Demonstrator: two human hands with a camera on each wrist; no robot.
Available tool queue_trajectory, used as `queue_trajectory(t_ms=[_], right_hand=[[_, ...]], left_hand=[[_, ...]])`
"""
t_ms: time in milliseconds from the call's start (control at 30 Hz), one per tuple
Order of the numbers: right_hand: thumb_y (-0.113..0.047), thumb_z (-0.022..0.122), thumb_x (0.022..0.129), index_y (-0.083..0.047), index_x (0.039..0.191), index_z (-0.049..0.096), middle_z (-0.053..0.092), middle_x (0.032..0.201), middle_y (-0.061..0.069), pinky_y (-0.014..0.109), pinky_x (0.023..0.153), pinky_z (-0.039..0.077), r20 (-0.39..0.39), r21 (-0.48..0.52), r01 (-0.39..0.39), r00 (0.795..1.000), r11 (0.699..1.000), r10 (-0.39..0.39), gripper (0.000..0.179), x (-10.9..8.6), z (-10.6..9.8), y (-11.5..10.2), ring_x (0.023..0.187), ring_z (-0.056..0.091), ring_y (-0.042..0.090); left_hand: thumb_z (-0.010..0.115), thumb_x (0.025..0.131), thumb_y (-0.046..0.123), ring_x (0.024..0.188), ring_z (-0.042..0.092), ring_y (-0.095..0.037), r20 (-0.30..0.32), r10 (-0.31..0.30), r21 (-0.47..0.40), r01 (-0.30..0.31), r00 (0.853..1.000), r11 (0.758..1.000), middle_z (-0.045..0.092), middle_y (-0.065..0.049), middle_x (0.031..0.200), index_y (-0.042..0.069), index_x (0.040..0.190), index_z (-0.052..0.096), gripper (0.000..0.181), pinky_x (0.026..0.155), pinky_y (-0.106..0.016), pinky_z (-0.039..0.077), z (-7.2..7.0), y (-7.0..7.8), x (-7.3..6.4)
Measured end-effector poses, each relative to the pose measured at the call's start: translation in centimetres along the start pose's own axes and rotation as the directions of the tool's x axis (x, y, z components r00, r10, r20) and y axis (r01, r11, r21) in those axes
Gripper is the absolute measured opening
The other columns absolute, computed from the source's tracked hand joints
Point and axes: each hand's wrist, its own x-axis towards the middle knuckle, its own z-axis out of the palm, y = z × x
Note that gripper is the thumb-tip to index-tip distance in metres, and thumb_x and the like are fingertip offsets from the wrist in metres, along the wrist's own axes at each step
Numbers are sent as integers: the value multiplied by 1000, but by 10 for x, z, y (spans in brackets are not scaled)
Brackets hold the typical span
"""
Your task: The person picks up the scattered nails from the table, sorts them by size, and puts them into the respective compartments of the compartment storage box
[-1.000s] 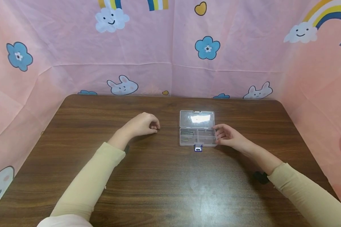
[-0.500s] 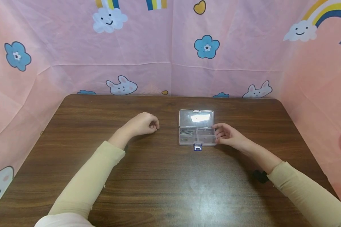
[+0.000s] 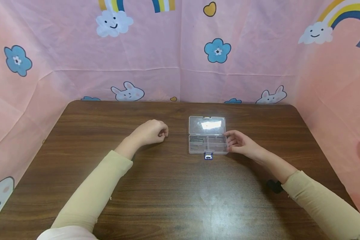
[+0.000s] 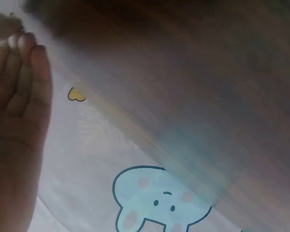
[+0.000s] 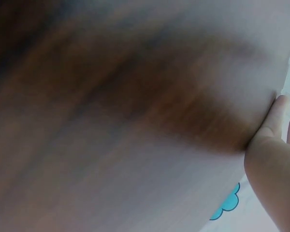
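In the head view, my left hand [image 3: 151,131] is low over the table, left of a clear plastic compartment box [image 3: 208,153]. Its fingers are curled toward the thumb. A tiny dark piece shows at the fingertips [image 4: 26,43] in the left wrist view, too small and blurred to name. My right hand [image 3: 241,143] holds the right end of the box, thumb near the front corner and a finger near the hinge. Several long, thin metal screws or pins [image 3: 196,140] lie in the back left compartment. A short metal piece [image 3: 194,148] lies in front of them.
The box's transparent lid [image 3: 207,125] is tipped back, away from me. A blue latch [image 3: 208,156] sticks out in front. Brown wood-grain table [image 3: 168,193] surrounds the box. A pink patterned cloth [image 3: 156,50] hangs behind the table and at its sides.
The left fingers have curled in slightly more. My right hand stays at the box end, and the box and its contents look the same. The head view has shifted very slightly.
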Motion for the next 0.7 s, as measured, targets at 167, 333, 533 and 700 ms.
queue_trajectory(t_ms=[167, 333, 533, 700], right_hand=[[8, 62, 99, 11, 150, 40, 53, 120, 23, 14, 91, 55, 1, -5, 6, 1000, 1000, -6, 56, 0, 1, -1, 105, 57, 12], [8, 62, 99, 12, 149, 40, 54, 118, 19, 14, 91, 55, 2, -7, 15, 1000, 1000, -15, 55, -1, 1, -1, 104, 58, 12], [9, 62, 99, 11, 149, 40, 53, 119, 21, 14, 91, 55, 0, -10, 17, 1000, 1000, -17, 55, -1, 0, 0, 105, 58, 11], [8, 62, 99, 11, 149, 40, 53, 119, 22, 13, 92, 55, 1, -8, 13, 1000, 1000, -13, 55, -2, 1, 1, 105, 58, 12]], left_hand=[[68, 91, -1, 79, 56, -16, -64, 44, 0, -44, 997, 999, 64, -1, 85, 11, 90, 72, 12, 75, -33, 49, 0, 5, 1], [68, 90, -1, 77, 55, -14, -119, 77, -27, -80, 990, 996, 63, -1, 84, 10, 90, 73, 12, 73, -31, 48, 2, 11, 3], [69, 88, -1, 77, 56, -13, -175, 102, -54, -112, 979, 992, 64, 0, 83, 10, 89, 74, 13, 72, -28, 48, 3, 20, 6], [68, 89, -1, 79, 57, -13, -186, 112, -95, -131, 976, 987, 66, 0, 85, 10, 90, 75, 13, 73, -27, 49, 5, 31, 10]])
